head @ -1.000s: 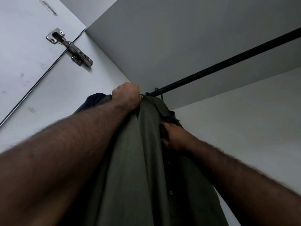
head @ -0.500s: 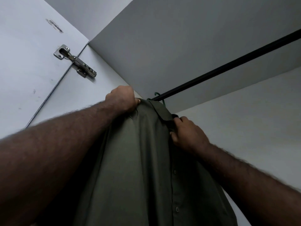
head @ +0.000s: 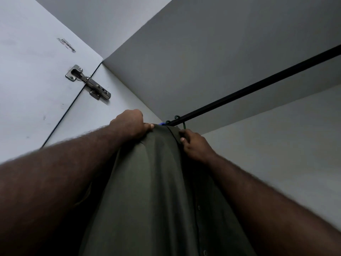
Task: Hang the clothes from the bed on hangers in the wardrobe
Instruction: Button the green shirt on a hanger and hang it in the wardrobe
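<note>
- View looks up into the wardrobe; positions read as clock hours from the middle of the view.
- Olive-green shirt [head: 156, 191]: hangs from the middle down to 6 o'clock, buttoned front edge on its 3 o'clock side, collar at the top just under the rail.
- Black rail [head: 258, 85]: runs from the middle out to the 2 o'clock edge, under the wardrobe's top panel [head: 203, 52].
- Green hanger hook [head: 177, 117]: over the rail's near end, right above the collar. The hanger's body is hidden by the shirt.
- Small blue piece [head: 162, 123]: just beside the hook at its 9 o'clock side; cannot tell what it is.
- Left grip [head: 132, 124]: at 9 o'clock, close to the middle, fingers curled down over the shirt's shoulder, thumb pressed on the cloth, closed on the fabric.
- Right grip [head: 195, 145]: at 4 o'clock, close to the middle, fingers curled, pinching the shirt's front edge just below the collar.
- Both forearms come in from the lower corners, one on either side of the shirt.
- Metal hinge [head: 88, 83]: at 10 o'clock, joining the white door [head: 27, 71] to the side panel [head: 88, 115].
- Dark printed mark on the door at 11 o'clock; unreadable.
</note>
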